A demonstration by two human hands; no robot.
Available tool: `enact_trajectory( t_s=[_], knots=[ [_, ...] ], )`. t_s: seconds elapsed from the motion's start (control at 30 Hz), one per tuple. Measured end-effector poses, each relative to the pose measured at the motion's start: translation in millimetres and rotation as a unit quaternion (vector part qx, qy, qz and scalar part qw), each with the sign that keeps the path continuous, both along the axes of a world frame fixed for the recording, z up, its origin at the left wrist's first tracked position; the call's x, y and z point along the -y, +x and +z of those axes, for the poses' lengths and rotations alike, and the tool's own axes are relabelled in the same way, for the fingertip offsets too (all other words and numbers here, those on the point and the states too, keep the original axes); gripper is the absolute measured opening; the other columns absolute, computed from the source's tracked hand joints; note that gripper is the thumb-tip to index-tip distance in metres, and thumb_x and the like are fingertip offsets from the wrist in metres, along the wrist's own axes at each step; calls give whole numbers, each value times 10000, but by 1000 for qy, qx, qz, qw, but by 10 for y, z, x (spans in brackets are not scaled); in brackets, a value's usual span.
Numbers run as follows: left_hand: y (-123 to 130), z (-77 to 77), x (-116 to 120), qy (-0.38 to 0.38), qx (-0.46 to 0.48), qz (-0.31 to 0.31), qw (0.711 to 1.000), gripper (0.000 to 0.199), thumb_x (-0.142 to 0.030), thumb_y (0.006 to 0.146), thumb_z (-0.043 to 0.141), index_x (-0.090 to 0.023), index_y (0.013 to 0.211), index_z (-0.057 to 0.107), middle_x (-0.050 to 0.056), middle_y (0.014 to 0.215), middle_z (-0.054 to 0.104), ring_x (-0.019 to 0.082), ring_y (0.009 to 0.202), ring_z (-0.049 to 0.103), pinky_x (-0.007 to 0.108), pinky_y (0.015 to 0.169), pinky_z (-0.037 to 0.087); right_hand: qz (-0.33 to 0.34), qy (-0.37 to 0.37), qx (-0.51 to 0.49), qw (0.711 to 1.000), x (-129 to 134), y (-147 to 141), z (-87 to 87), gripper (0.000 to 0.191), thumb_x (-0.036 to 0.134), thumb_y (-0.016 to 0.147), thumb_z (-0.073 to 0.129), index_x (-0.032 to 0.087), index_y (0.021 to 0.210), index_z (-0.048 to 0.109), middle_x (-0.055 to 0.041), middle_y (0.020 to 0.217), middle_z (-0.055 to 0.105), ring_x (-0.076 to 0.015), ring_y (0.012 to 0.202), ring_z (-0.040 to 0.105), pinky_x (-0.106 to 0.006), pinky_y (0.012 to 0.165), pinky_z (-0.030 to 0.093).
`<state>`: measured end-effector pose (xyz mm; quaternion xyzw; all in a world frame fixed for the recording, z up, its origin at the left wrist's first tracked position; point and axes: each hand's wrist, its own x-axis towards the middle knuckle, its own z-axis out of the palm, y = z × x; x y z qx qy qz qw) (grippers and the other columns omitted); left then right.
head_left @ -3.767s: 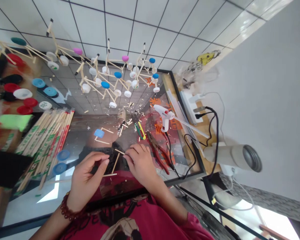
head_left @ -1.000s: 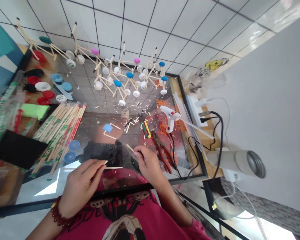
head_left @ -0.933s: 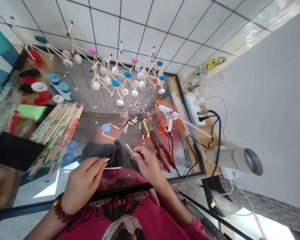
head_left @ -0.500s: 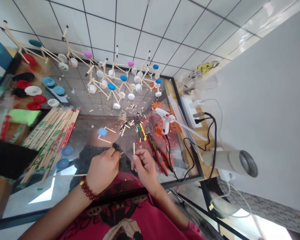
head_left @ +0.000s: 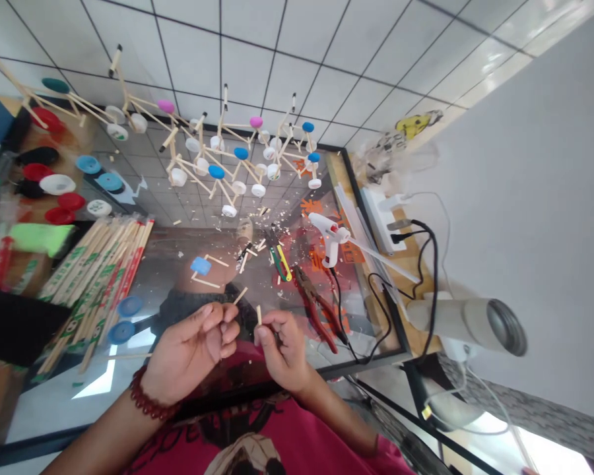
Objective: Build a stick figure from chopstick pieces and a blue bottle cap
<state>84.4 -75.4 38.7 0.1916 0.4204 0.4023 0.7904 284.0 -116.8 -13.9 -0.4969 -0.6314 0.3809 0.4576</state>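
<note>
My left hand (head_left: 195,346), palm turned up, pinches a short wooden stick (head_left: 240,295) that leans up to the right. Another short stick (head_left: 259,314) stands nearly upright between the thumb and fingers of my right hand (head_left: 284,349). The two sticks are apart. Beyond my left hand, a light blue piece (head_left: 200,266) lies on the glass table with thin sticks at its edges. Green-and-yellow-handled cutters (head_left: 280,262) and red-handled pliers (head_left: 318,307) lie beyond my right hand.
A white glue gun (head_left: 330,239) lies at the right, its cable near a power strip (head_left: 383,221). Stick models with coloured caps (head_left: 216,172) line the back. Wrapped sticks (head_left: 96,284) and blue caps (head_left: 121,332) are at the left. A grey cylinder (head_left: 470,323) sits far right.
My left hand has rolled palm up and shifted left, bringing its stick into clear view. My right hand has moved slightly lower in the picture, still pinching its stick. The view has shifted slightly.
</note>
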Motion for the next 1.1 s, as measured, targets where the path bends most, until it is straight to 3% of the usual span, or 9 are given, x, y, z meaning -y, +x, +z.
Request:
enact_trajectory(
  t_s=[0.07, 0.17, 0.33, 0.5, 0.67, 0.8, 0.93, 1.1],
  knots=[
    [7, 6, -19, -113, 98, 31, 988, 487, -413, 872, 859, -218, 666, 464, 76, 919, 629, 117, 638, 451, 244, 513, 469, 11, 21, 18, 1000, -10, -11, 6, 60, 291, 1135, 536, 294, 1194, 540, -5, 828, 777, -189, 633, 735, -322, 633, 616],
    [10, -14, -37, -183, 142, 63, 971, 366, -256, 927, 756, -213, 720, 458, 76, 971, 618, 80, 588, 317, 179, 437, 354, 3, 54, 67, 996, -47, -20, 25, 121, 217, 1109, 537, 298, 1199, 543, -43, 935, 825, -206, 695, 777, -331, 668, 626],
    [-14, -90, -5, -224, 210, 92, 947, 319, -159, 988, 669, -207, 764, 447, -3, 852, 503, 49, 537, 258, 119, 419, 281, -51, 61, 173, 982, -143, -21, 46, 166, 150, 1031, 597, 279, 1126, 641, -5, 734, 747, -207, 535, 695, -314, 567, 532],
    [-6, -135, 58, -132, 204, 43, 969, 513, -291, 935, 850, -213, 719, 391, -93, 691, 219, 55, 521, 82, 138, 419, 185, -42, 64, 198, 977, -193, -37, 67, 147, 161, 1044, 600, 278, 1092, 674, -12, 728, 748, -196, 514, 670, -305, 576, 511],
    [43, -50, 111, -51, 118, -5, 992, 639, -546, 886, 876, -220, 640, 385, -72, 643, 232, 69, 516, 112, 241, 451, 125, -42, 73, 201, 976, -198, -46, 65, 187, 145, 1040, 571, 275, 1126, 675, -46, 788, 785, -220, 583, 714, -320, 625, 541],
    [16, -73, 244, 64, -13, -22, 998, 614, -709, 922, 784, -236, 622, 530, -42, 579, 350, 119, 512, 253, 314, 505, 216, -41, 67, 243, 967, -185, -48, 73, 120, 188, 1035, 645, 271, 1085, 715, 4, 653, 706, -200, 534, 672, -305, 579, 509],
    [-38, -120, 348, 189, -222, -24, 956, 501, -631, 1055, 621, -253, 749, 738, 12, 571, 513, 188, 534, 433, 356, 555, 333, -14, 62, 160, 985, -173, -50, 212, 125, 236, 1060, 676, 250, 1156, 755, -24, 761, 772, -198, 629, 714, -299, 628, 556],
    [-41, -38, 288, 345, -365, -9, 865, 356, -392, 1091, 565, -277, 861, 811, 44, 701, 757, 201, 517, 609, 341, 548, 493, 40, 88, 67, 993, -210, -99, 432, 224, 197, 1055, 689, 249, 1252, 783, -54, 940, 807, -196, 792, 764, -307, 730, 617]
  ],
)
